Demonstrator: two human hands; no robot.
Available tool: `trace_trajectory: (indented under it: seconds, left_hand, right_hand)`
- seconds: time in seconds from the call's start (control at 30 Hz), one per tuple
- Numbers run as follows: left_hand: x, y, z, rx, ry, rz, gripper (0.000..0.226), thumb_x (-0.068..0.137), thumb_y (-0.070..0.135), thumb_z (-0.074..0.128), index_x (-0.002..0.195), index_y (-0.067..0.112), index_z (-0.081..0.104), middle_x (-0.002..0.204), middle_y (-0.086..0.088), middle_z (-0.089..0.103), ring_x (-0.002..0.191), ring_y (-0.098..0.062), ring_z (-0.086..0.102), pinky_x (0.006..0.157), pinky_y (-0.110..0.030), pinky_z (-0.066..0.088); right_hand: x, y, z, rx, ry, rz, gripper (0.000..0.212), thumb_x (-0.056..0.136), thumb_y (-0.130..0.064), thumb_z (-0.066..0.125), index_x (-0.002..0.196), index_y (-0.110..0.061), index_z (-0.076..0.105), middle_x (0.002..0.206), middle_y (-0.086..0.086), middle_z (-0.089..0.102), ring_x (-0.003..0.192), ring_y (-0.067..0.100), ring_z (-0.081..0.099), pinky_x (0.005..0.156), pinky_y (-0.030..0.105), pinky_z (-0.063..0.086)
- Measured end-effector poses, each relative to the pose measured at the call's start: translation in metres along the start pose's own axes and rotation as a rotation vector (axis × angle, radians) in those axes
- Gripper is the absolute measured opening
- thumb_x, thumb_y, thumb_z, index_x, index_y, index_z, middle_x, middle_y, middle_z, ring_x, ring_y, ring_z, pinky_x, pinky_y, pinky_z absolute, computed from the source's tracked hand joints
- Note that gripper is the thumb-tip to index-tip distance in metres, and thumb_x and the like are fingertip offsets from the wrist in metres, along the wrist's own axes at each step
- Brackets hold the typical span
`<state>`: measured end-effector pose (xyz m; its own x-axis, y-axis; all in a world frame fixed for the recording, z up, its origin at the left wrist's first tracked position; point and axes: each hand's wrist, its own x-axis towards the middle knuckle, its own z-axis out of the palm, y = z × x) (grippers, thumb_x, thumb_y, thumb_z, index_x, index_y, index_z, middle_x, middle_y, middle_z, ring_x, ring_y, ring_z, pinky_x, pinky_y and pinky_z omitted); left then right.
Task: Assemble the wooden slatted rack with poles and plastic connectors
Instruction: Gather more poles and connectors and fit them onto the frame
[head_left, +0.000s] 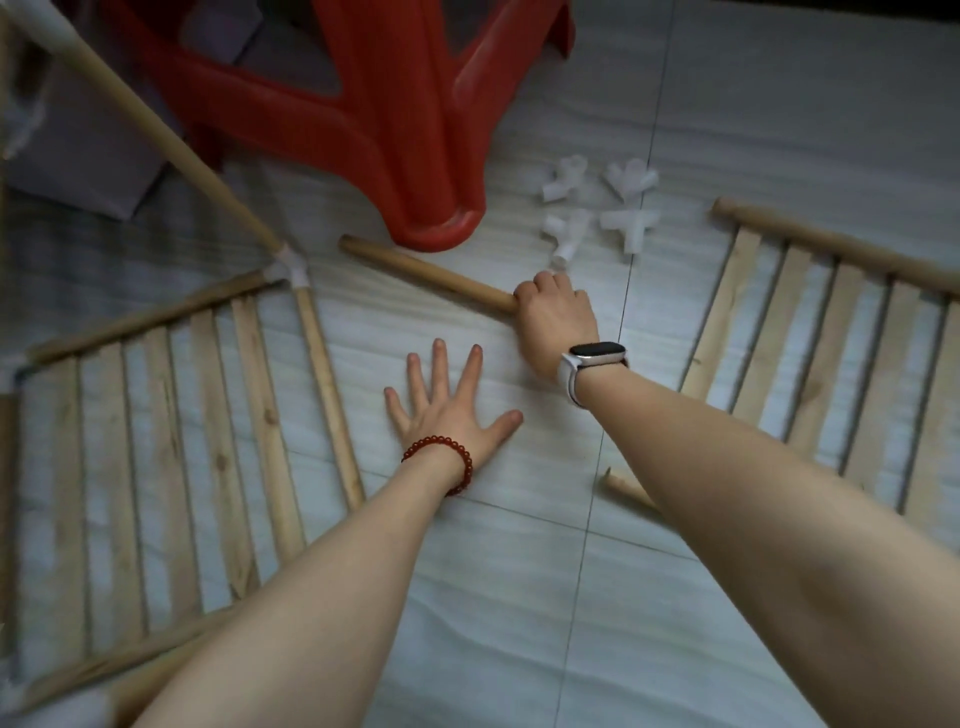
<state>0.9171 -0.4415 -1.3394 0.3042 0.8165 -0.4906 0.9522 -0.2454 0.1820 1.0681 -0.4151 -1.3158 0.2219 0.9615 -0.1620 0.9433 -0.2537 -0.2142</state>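
Pale floor tiles (519, 597) carry all the parts. Nearest, the left hand (447, 400) lies flat with fingers spread, holding nothing. Beyond it the right hand (556, 317) grips a loose pole (426, 273). One slatted panel (171, 447) at left already has connectors; the other panel (831, 358) at right and four loose connectors (597, 208), farthest, seem still to be joined.

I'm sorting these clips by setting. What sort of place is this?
Probably a room in a home, with the work done on the floor: pale floor tiles, a red plastic stool, and rack parts spread beside it, such as the loose pole.
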Motion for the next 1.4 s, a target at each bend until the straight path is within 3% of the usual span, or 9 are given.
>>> trace_trajectory:
  seconds: [0.17, 0.33, 0.4, 0.67, 0.83, 0.93, 1.07, 1.23, 1.4]
  left_hand:
    - [-0.022, 0.006, -0.028, -0.114, 0.011, -0.021, 0.069, 0.09, 0.033, 0.052, 0.148, 0.022, 0.014, 0.157, -0.005, 0.002, 0.143, -0.024, 0.0, 0.113, -0.043, 0.016]
    - [-0.084, 0.027, -0.065, -0.208, 0.159, 0.143, 0.063, 0.092, 0.019, 0.049, 0.146, 0.012, 0.018, 0.153, -0.008, 0.01, 0.139, -0.025, 0.016, 0.108, -0.037, 0.028]
    - [-0.11, 0.036, -0.083, -0.206, 0.196, 0.246, 0.063, 0.092, 0.019, 0.05, 0.146, 0.014, 0.018, 0.153, -0.006, 0.012, 0.139, -0.024, 0.018, 0.108, -0.035, 0.027]
    - [-0.241, 0.051, -0.191, -0.258, 0.174, 0.56, 0.065, 0.092, 0.033, 0.053, 0.147, 0.019, 0.02, 0.147, -0.002, 0.032, 0.135, -0.018, 0.031, 0.108, -0.03, 0.027]
    - [-0.322, 0.024, -0.252, -0.398, 0.207, 0.591, 0.022, 0.091, 0.015, 0.048, 0.111, 0.022, 0.049, 0.097, -0.001, 0.065, 0.096, -0.025, 0.062, 0.083, -0.031, 0.048]
    - [-0.363, -0.013, -0.279, -0.389, 0.199, 0.634, 0.011, 0.091, 0.017, 0.051, 0.099, 0.026, 0.05, 0.092, 0.001, 0.066, 0.089, -0.019, 0.065, 0.082, -0.036, 0.053]
    - [-0.409, -0.082, -0.298, -0.451, 0.268, 0.617, 0.011, 0.092, 0.022, 0.054, 0.082, 0.026, 0.054, 0.083, 0.007, 0.065, 0.081, -0.009, 0.065, 0.078, -0.032, 0.055]
    - [-0.435, -0.189, -0.28, -0.775, 0.537, 0.319, 0.009, 0.092, 0.029, 0.055, 0.084, 0.031, 0.053, 0.086, 0.005, 0.066, 0.082, -0.009, 0.065, 0.078, -0.031, 0.054]
    - [-0.433, -0.268, -0.257, -1.083, 0.872, -0.008, 0.012, 0.097, 0.031, 0.044, 0.102, 0.022, 0.049, 0.087, 0.007, 0.065, 0.083, -0.013, 0.062, 0.07, -0.026, 0.049]
  right_hand:
    - [-0.047, 0.003, -0.03, 0.745, 0.083, 0.27, 0.022, 0.095, -0.015, 0.045, 0.111, -0.005, 0.056, 0.098, 0.012, 0.06, 0.09, 0.029, 0.057, 0.073, 0.034, 0.045]
    - [-0.107, 0.006, -0.088, 1.03, 0.239, 0.373, 0.006, 0.092, -0.016, 0.052, 0.088, -0.014, 0.057, 0.086, 0.008, 0.062, 0.085, 0.03, 0.061, 0.079, 0.045, 0.051]
    - [-0.131, 0.003, -0.114, 1.059, 0.266, 0.363, 0.016, 0.09, -0.017, 0.056, 0.076, -0.02, 0.051, 0.084, 0.008, 0.061, 0.082, 0.03, 0.059, 0.08, 0.048, 0.05]
    - [-0.245, -0.054, -0.261, 1.117, 0.448, 0.07, 0.024, 0.095, -0.019, 0.052, 0.074, -0.006, 0.056, 0.063, 0.0, 0.049, 0.054, 0.011, 0.046, 0.055, 0.03, 0.04]
    - [-0.3, -0.114, -0.332, 1.292, 0.573, -0.16, 0.02, 0.096, -0.011, 0.05, 0.078, -0.006, 0.058, 0.049, -0.007, 0.052, 0.044, 0.006, 0.047, 0.046, 0.019, 0.04]
    - [-0.322, -0.158, -0.358, 1.337, 0.595, -0.282, 0.022, 0.096, -0.011, 0.049, 0.078, -0.013, 0.062, 0.051, -0.008, 0.053, 0.044, 0.006, 0.046, 0.044, 0.017, 0.039]
    - [-0.337, -0.23, -0.374, 1.315, 0.565, -0.479, 0.016, 0.096, -0.013, 0.05, 0.088, -0.009, 0.063, 0.058, -0.004, 0.055, 0.046, 0.005, 0.049, 0.045, 0.017, 0.04]
    - [-0.324, -0.325, -0.329, 1.145, 0.422, -0.55, 0.02, 0.098, -0.015, 0.043, 0.1, -0.024, 0.061, 0.068, -0.006, 0.059, 0.059, 0.008, 0.057, 0.06, 0.03, 0.051]
    - [-0.283, -0.367, -0.235, 0.399, 0.038, -0.499, 0.035, 0.096, -0.014, 0.04, 0.128, -0.018, 0.055, 0.117, -0.001, 0.059, 0.102, 0.022, 0.061, 0.081, 0.029, 0.048]
